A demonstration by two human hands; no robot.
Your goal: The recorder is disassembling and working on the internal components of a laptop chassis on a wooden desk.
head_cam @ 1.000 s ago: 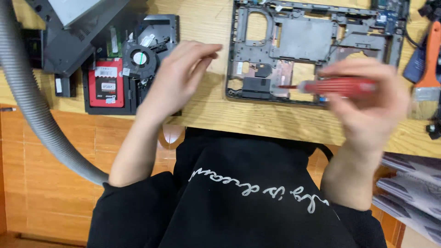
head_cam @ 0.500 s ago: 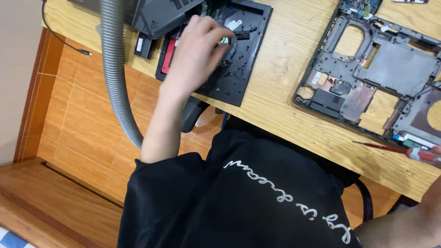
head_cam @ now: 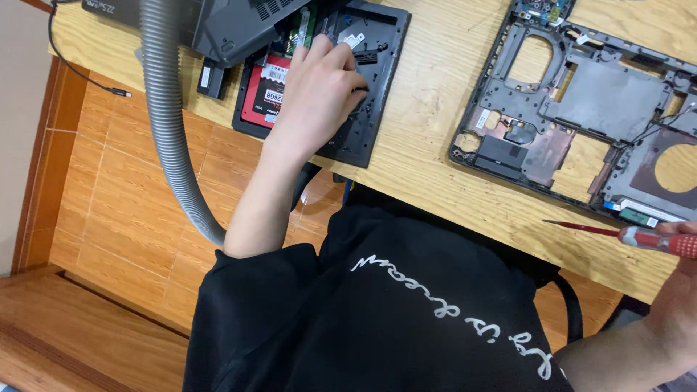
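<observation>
The left hand [head_cam: 319,91] has moved off the stripped laptop chassis [head_cam: 581,116] to the black parts tray [head_cam: 363,123] left of it on the worktop [head_cam: 428,109], fingers curled among parts, while the right hand [head_cam: 679,250], now at the frame edge right of the tray, grips a red screwdriver [head_cam: 639,236].

drive label: [head_cam: 267,91] a red rectangle with a white patch and black marks, lying in the black tray [head_cam: 377,94] at the table's near edge, just left of the left hand [head_cam: 319,91]
small sticker: [head_cam: 483,118] a pale slip on the left part of the dark laptop frame [head_cam: 602,94], too small to tell more
screens: none in view
</observation>
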